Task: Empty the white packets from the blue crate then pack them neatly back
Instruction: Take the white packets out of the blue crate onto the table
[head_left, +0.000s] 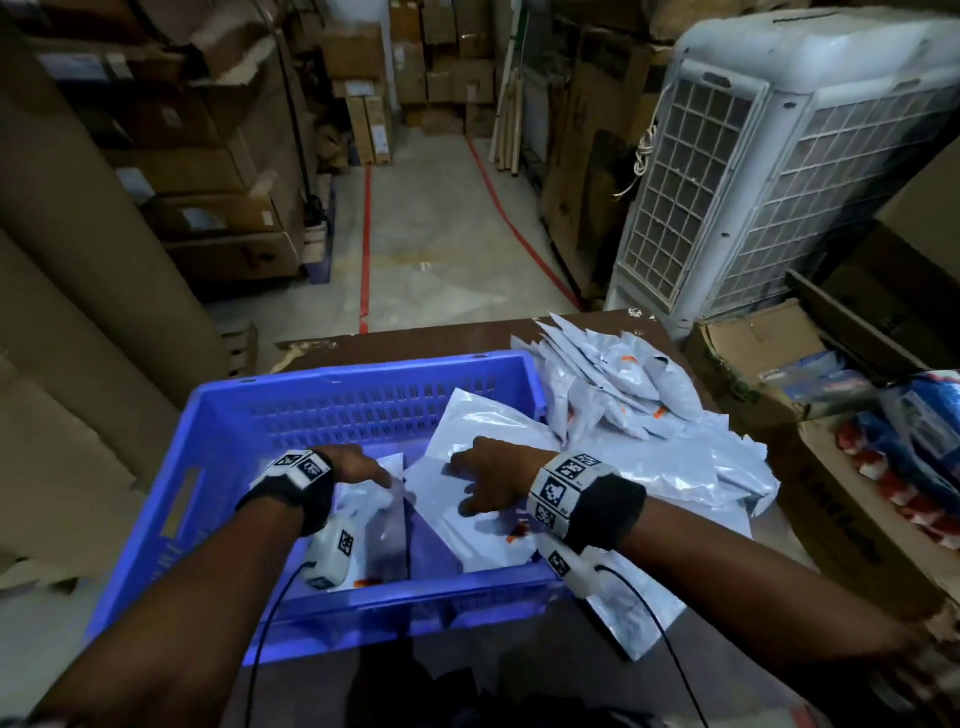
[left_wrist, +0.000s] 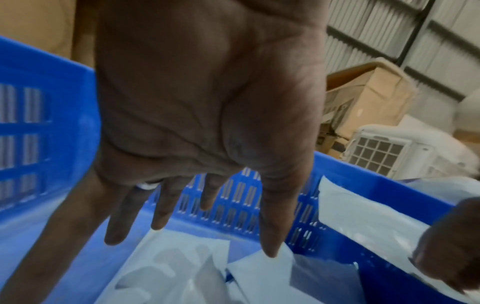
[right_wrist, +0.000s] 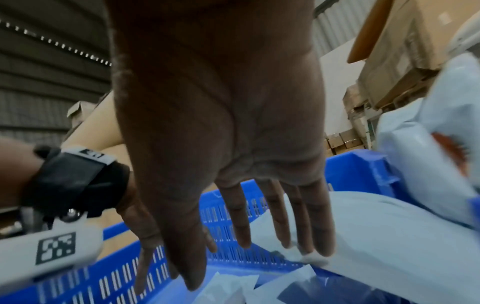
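The blue crate (head_left: 363, 371) stands on the table in front of me. My left hand (head_left: 363, 470) is inside it, fingers straight, and its thumb (left_wrist: 272, 251) touches the corner of a white packet (head_left: 363, 501) lying on the bottom. My right hand (head_left: 483, 480) lies flat and open on a large white packet (head_left: 483, 421) that leans over the crate's right wall. In the right wrist view its fingertips (right_wrist: 311, 246) press on that packet (right_wrist: 389, 236). A pile of white packets (head_left: 623, 395) lies on the table right of the crate.
A white air cooler (head_left: 779, 182) stands beyond the table at the right. Open cardboard boxes (head_left: 841, 519) with red and blue packs (head_left: 914, 447) sit at the right edge. Stacked cartons (head_left: 208, 171) line the left. More packets (head_left: 727, 467) spread toward the table's right edge.
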